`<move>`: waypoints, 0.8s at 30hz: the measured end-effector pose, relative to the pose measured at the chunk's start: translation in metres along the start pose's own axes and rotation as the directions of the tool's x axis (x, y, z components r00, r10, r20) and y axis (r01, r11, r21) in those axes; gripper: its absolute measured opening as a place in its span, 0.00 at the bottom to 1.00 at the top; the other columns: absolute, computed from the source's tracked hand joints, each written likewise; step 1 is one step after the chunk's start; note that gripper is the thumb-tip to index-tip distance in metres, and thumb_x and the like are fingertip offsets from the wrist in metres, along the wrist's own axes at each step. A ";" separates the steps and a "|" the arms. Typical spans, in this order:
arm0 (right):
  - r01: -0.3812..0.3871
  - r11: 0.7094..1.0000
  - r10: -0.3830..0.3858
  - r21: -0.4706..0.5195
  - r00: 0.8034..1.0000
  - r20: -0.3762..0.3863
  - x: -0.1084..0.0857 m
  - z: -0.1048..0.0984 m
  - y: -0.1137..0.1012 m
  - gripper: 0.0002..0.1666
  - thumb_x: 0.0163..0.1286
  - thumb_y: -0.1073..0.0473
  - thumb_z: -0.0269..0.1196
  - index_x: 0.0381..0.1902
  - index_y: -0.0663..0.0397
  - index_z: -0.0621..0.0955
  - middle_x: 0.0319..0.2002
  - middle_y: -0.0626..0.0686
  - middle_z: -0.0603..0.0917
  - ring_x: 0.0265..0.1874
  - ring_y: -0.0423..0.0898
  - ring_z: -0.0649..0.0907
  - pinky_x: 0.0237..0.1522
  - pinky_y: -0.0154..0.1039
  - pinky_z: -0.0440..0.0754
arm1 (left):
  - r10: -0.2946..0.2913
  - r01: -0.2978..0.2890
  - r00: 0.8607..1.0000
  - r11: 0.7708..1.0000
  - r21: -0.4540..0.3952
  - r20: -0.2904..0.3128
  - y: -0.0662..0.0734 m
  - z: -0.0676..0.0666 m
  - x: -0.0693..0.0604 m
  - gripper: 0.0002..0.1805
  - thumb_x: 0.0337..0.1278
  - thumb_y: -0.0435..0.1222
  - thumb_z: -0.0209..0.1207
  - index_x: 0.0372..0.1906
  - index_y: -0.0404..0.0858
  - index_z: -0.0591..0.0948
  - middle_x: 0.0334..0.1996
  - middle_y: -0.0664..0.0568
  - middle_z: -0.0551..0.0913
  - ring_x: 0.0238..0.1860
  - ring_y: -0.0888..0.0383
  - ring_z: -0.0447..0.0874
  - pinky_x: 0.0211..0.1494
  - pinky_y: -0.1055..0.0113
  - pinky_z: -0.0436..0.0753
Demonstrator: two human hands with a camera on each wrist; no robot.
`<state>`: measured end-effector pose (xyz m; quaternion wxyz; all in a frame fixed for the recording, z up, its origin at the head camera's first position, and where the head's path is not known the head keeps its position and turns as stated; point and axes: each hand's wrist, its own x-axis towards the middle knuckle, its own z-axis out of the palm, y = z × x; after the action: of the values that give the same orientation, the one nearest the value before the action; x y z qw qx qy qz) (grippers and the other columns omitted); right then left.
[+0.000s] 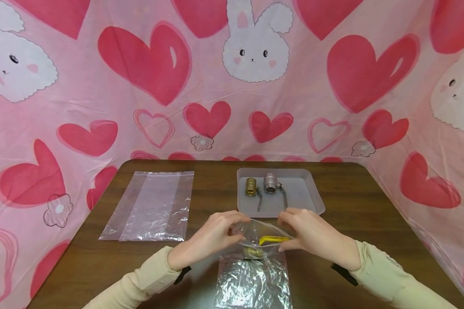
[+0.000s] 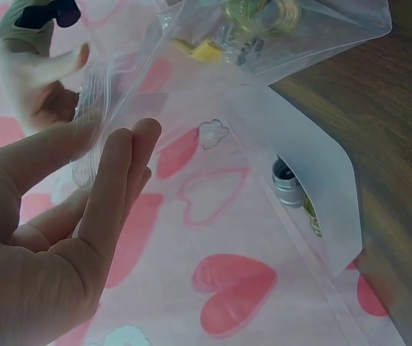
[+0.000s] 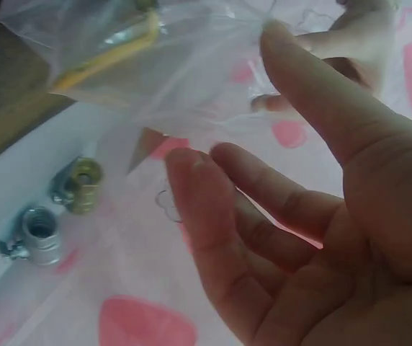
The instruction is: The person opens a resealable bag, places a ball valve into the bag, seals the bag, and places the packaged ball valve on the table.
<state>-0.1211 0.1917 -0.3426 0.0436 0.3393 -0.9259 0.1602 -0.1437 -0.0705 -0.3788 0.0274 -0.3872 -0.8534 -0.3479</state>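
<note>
A clear zip bag [image 1: 251,279] lies toward the table's near side, its mouth raised and spread. Inside sits a brass ball valve [image 1: 252,252] with a yellow lever handle [image 1: 272,239]. At the mouth's left side, my left hand [image 1: 216,234] holds the bag's edge between thumb and fingers; the zip strip [image 2: 87,137] shows beside that thumb in the left wrist view. My right hand [image 1: 313,236] is at the mouth's right side. Its thumb [image 3: 299,72] touches the film while the fingers [image 3: 199,209] stay apart from it, loosely bent.
Behind the hands, a translucent tray [image 1: 297,201] holds a brass valve [image 1: 250,187] and a silver valve [image 1: 270,183], both with grey levers. Flat clear bags [image 1: 154,206] lie on the table's left. A pink heart-patterned cloth [image 1: 212,90] surrounds the wooden table [image 1: 212,189].
</note>
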 end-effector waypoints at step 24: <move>-0.002 0.998 -0.005 -0.063 0.994 -0.112 -0.011 0.007 0.020 0.16 0.55 0.69 0.70 0.26 0.42 0.78 0.22 0.36 0.73 0.23 0.29 0.68 0.23 0.26 0.68 | 0.120 -0.122 0.992 0.992 0.041 0.043 -0.010 -0.016 -0.003 0.18 0.52 0.27 0.68 0.51 0.37 0.84 0.44 0.49 0.89 0.28 0.70 0.75 0.34 0.80 0.79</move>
<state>-0.1254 0.2104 -0.3568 0.1065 0.3290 -0.9263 0.1500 -0.1516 -0.0870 -0.3734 0.0396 -0.4443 -0.8362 -0.3192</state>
